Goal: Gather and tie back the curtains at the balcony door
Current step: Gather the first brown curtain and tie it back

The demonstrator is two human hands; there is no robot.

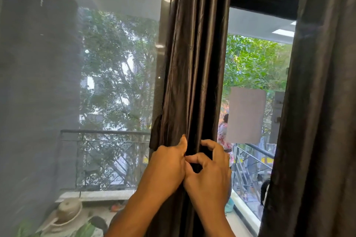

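A dark brown satin curtain (pixel 194 63) hangs gathered into a narrow column in the middle of the balcony door. My left hand (pixel 167 163) wraps its left side at waist height, thumb up against the folds. Touching it, my right hand (pixel 210 171) curls round the right side, fingers hooked into a dark fold or band; whether that is a tie-back I cannot tell. A flap of the same dark cloth (pixel 156 132) sticks out at the curtain's left edge just above my left hand. A second dark curtain (pixel 317 102) hangs loose along the right edge.
A mesh screen panel (pixel 86 82) covers the door's left half, with a balcony railing (pixel 104 132) behind it. Pots and leaves (pixel 67 211) sit on the balcony floor at lower left. Through the open gap on the right stands a person (pixel 223 132) by a railing.
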